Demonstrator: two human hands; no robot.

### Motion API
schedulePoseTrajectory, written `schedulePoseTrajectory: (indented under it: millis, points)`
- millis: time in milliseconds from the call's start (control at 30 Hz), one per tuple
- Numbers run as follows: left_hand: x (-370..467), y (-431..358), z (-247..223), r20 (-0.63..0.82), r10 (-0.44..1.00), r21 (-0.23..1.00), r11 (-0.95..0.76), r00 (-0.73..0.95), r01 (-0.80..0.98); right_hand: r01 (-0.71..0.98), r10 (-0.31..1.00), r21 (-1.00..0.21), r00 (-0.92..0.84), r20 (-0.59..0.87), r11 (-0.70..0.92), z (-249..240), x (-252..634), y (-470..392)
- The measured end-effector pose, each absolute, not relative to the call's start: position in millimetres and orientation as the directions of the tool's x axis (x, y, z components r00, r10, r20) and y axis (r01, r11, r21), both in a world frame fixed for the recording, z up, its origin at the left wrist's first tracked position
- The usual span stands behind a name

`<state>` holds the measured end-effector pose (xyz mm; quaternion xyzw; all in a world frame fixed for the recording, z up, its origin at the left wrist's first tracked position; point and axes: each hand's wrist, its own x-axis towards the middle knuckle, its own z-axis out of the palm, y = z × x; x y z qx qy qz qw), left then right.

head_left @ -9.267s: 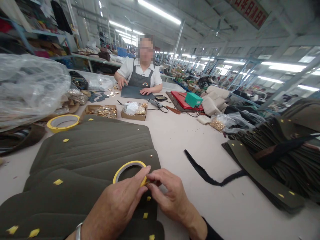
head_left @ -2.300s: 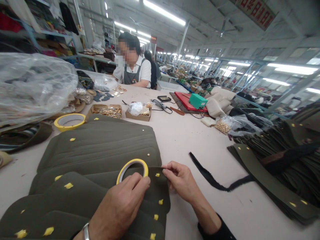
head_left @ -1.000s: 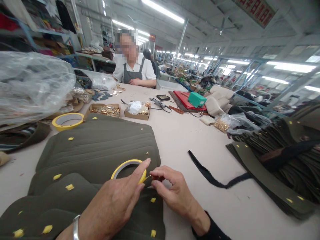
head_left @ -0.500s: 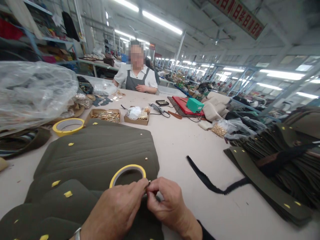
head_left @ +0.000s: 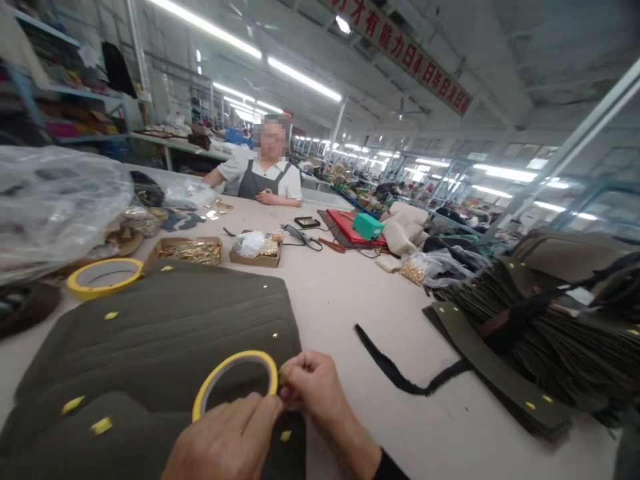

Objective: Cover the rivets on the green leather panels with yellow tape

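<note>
My left hand (head_left: 225, 437) is closed on a roll of yellow tape (head_left: 204, 390), gripping its near right side. Close against the roll's right edge, my right hand (head_left: 313, 387) pinches with thumb and forefinger at the end of the tape; a bit of yellow shows at the fingertips, the rest is hidden. Under both hands lie dark olive fabric panels (head_left: 200, 313) with stitched lines. Small yellow tape pieces (head_left: 102, 426) are stuck on them, and small gold studs (head_left: 275, 335) sit near the right edge.
A second yellow tape roll (head_left: 105, 277) lies at left beside a clear plastic bag (head_left: 55, 200). Boxes of metal fittings (head_left: 187, 252) stand behind the panels. A black strip (head_left: 395, 373) and stacked olive pieces (head_left: 550, 347) are at right. A co-worker (head_left: 267, 177) sits opposite.
The camera view has turned, so the table things appear farther left and lower. My fingers stay close together at the roll; the right hand's fingertips now press nearer its right edge.
</note>
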<state>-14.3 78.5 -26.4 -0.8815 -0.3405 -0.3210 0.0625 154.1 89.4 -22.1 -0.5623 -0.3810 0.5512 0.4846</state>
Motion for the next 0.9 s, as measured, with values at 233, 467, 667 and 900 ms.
schedulePoseTrajectory:
  millis: [233,467,667,900]
  points:
    - [-11,85,-7,0.034,0.864,0.149,-0.502,0.503,0.852,0.305,0.991,-0.946,-0.042,-0.126,-0.107,-28,187,91]
    - [-8,85,-9,-0.018,0.867,0.173,-0.489,0.499,0.855,0.642,0.983,-0.746,-0.159,0.094,0.175,-32,180,83]
    - [-8,84,-8,0.016,0.864,0.155,-0.499,0.503,0.853,0.764,0.945,-0.559,-0.228,0.235,0.323,-40,174,83]
    - [-7,83,-9,0.031,0.864,0.138,-0.501,0.502,0.854,0.757,0.977,-0.619,-0.137,0.163,0.209,-38,170,90]
